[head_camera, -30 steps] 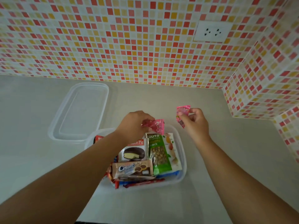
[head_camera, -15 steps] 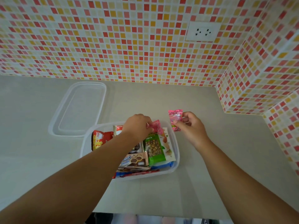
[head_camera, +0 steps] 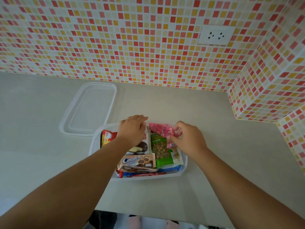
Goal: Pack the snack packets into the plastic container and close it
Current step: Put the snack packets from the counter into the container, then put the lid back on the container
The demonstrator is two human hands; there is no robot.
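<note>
Head view: my right hand [head_camera: 189, 139] fingers pinch a pink candy packet [head_camera: 171, 135] right over the plastic container [head_camera: 183, 169], while my left hand [head_camera: 132, 129] presses snacks flat, lid [head_camera: 89, 108] nearer it.

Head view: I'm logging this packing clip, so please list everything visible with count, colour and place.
plastic container: 1, clear, counter centre, open, filled with packets
lid: 1, clear, flat on counter, left-rear of container
pink packets: at least 2, pink, container's far end
green snack packet: 1, green, container's right side
Cream-O packet: 1, brown, near end
choco pie packet: 1, white-brown, middle
red packet: 1, red-yellow, left side
wall socket: 1, white, tiled wall
left hand: over container's far end, grip hidden
right hand: pinches a pink packet
</note>
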